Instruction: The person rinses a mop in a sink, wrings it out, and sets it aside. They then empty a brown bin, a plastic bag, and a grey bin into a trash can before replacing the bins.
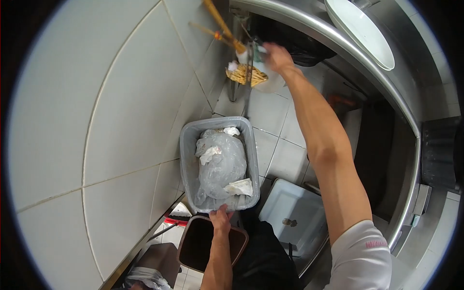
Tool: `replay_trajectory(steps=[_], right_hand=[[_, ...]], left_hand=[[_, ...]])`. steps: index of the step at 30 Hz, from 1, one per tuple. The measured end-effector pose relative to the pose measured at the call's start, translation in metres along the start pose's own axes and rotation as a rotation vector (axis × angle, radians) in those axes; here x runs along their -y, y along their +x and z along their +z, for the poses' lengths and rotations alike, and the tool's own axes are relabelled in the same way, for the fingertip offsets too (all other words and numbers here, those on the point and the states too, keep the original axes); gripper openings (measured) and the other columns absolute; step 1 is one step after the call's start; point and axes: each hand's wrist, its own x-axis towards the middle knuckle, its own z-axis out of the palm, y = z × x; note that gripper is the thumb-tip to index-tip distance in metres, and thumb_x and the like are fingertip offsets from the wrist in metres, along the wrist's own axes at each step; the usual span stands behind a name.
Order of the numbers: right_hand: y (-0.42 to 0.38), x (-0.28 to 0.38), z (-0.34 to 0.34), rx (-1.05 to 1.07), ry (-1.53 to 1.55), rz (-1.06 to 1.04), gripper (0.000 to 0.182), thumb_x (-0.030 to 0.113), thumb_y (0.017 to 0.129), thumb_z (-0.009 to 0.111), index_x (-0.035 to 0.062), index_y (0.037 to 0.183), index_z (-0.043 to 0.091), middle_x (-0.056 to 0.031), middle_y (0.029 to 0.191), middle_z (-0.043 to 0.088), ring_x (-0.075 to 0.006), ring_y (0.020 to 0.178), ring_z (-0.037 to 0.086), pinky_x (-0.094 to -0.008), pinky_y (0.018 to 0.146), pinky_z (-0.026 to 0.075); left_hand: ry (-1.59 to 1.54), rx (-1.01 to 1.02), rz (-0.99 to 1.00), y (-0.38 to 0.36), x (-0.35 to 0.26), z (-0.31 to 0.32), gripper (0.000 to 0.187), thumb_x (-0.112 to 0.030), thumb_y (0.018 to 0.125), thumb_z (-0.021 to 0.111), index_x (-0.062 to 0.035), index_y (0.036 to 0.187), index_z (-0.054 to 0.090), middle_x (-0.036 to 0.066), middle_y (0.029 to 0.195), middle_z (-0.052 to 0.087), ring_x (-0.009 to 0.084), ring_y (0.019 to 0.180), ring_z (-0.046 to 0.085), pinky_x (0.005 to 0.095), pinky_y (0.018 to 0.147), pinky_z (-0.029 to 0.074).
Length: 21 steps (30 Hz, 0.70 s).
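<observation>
A grey trash bin (183, 159) stands by the tiled wall, holding a clear plastic bag (224, 166) and crumpled white tissues (240, 187). My left hand (221, 217) grips the bin's near rim, its fingers bent over the edge. Stretched out to the upper right, my right hand (279, 57) is blurred by motion. It is beside a pale, partly see-through thing (271, 83) and a small greenish one, whose kinds I cannot make out. Whether the fingers hold either does not show. Close to its left are a straw-coloured brush head (244, 75) and yellow handles (217, 21).
A brown bin (186, 246) stands below the grey one, with a red-edged dustpan (179, 216) next to it. A whitish plastic tub (295, 212) lies on the tiled floor. The steel counter edge (403, 104) curves along the right, with white plates (362, 31) on top.
</observation>
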Motion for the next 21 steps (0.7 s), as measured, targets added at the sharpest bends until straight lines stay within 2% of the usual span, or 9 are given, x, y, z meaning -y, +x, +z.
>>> replay_trajectory(steps=[2,6,8,10,11,14,15,19,21], right_hand=[[0.009,-0.001,-0.002,-0.176,-0.602,-0.463,0.036,0.012,0.080,0.063,0.0109,0.116,0.065,-0.0185,0.116,0.065,-0.0360,0.108,0.061,-0.0426,0.090,0.052],[0.022,-0.003,0.002,-0.309,-0.571,-0.443,0.038,0.009,0.078,0.061,0.0085,0.116,0.066,-0.0192,0.112,0.067,-0.0357,0.106,0.062,-0.0414,0.090,0.052],[-0.005,0.017,-0.008,-0.558,-0.042,-0.313,0.037,0.008,0.078,0.058,0.0066,0.114,0.067,-0.0189,0.109,0.068,-0.0355,0.103,0.065,-0.0415,0.090,0.052],[-0.047,0.031,-0.011,-0.357,0.102,-0.323,0.036,0.008,0.081,0.055,0.0058,0.116,0.066,-0.0179,0.101,0.068,-0.0375,0.098,0.065,-0.0439,0.090,0.051],[-0.078,0.040,-0.010,-0.233,0.064,-0.391,0.037,0.011,0.084,0.059,0.0050,0.121,0.061,-0.0170,0.107,0.064,-0.0390,0.097,0.063,-0.0450,0.088,0.051],[-0.102,0.025,0.013,-0.288,-0.217,-0.517,0.042,0.014,0.085,0.063,0.0051,0.126,0.056,-0.0170,0.114,0.059,-0.0387,0.096,0.063,-0.0457,0.085,0.051],[-0.098,0.021,0.017,-0.322,-0.261,-0.597,0.043,0.018,0.085,0.066,0.0046,0.124,0.054,-0.0178,0.117,0.058,-0.0383,0.098,0.063,-0.0467,0.084,0.052],[-0.110,0.026,0.021,-0.357,-0.346,-0.594,0.033,0.016,0.082,0.069,0.0006,0.109,0.057,-0.0186,0.111,0.058,-0.0397,0.099,0.062,-0.0478,0.084,0.052],[-0.121,0.013,0.012,-0.407,-0.359,-0.613,0.034,0.015,0.081,0.069,0.0002,0.108,0.057,-0.0187,0.111,0.058,-0.0402,0.099,0.062,-0.0479,0.085,0.052]], left_hand=[[0.012,0.054,0.022,-0.004,-0.004,0.004,0.045,-0.005,0.082,0.066,0.0011,0.121,0.044,0.016,0.123,0.056,0.0320,0.107,0.060,0.0473,0.081,0.056],[0.049,0.011,0.090,-0.004,0.010,0.002,0.042,-0.010,0.085,0.061,0.0008,0.124,0.049,0.017,0.123,0.057,0.0330,0.107,0.060,0.0464,0.082,0.056],[0.038,-0.002,0.137,0.001,0.008,0.003,0.043,-0.010,0.085,0.060,-0.0015,0.126,0.049,0.015,0.124,0.057,0.0319,0.107,0.060,0.0463,0.082,0.056],[0.073,0.077,0.141,0.001,0.008,0.004,0.053,-0.005,0.087,0.059,-0.0074,0.135,0.036,0.015,0.129,0.054,0.0300,0.107,0.061,0.0442,0.078,0.058],[0.064,0.077,0.174,-0.005,0.004,0.007,0.052,-0.004,0.087,0.057,-0.0067,0.135,0.035,0.015,0.130,0.053,0.0305,0.108,0.060,0.0434,0.077,0.058],[0.034,0.086,0.239,-0.006,0.007,0.009,0.052,-0.004,0.087,0.057,-0.0063,0.135,0.036,0.016,0.130,0.053,0.0310,0.108,0.060,0.0431,0.074,0.059],[0.038,0.084,0.231,-0.007,0.012,0.010,0.052,-0.004,0.087,0.057,-0.0063,0.135,0.036,0.016,0.130,0.053,0.0310,0.108,0.060,0.0431,0.074,0.059],[0.047,0.026,0.291,0.004,0.000,0.003,0.053,-0.004,0.086,0.057,-0.0053,0.135,0.037,0.016,0.129,0.053,0.0307,0.108,0.061,0.0428,0.073,0.059],[0.065,0.015,0.336,0.012,0.004,-0.010,0.052,-0.005,0.086,0.057,-0.0056,0.134,0.038,0.016,0.129,0.053,0.0302,0.108,0.061,0.0425,0.073,0.060]])
